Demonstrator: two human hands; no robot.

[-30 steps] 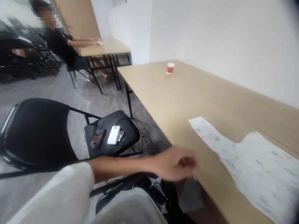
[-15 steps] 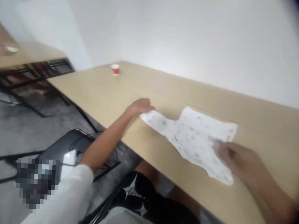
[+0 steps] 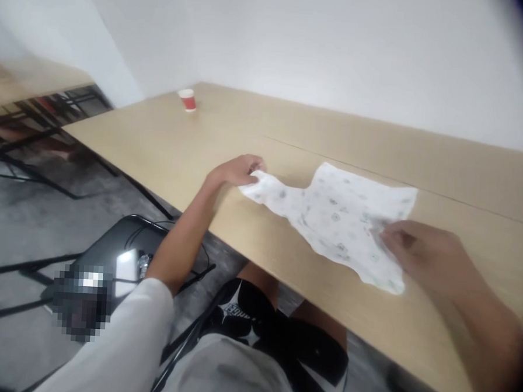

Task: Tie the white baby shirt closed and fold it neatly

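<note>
A small white garment (image 3: 337, 214) with a scattered grey and green print lies spread on the wooden table (image 3: 237, 235). Its exact kind is unclear; a narrow part runs out to the left from a wider part. My left hand (image 3: 239, 170) pinches the tip of that narrow part between thumb and fingers. Over the right side of the wide part, my right hand (image 3: 421, 245) has its thumb and fingertips closed on the cloth, slightly blurred.
A red and white paper cup (image 3: 188, 100) stands near the table's far left corner. Left of my legs is a black chair (image 3: 105, 240) bearing a white device (image 3: 126, 271) and cables. Another table (image 3: 39, 82) is farther left. A white wall (image 3: 339, 59) borders the far edge.
The view has shifted, so the table and cup sit higher and farther left. My left hand still holds the garment's narrow end, and my right hand stays at its right side.
</note>
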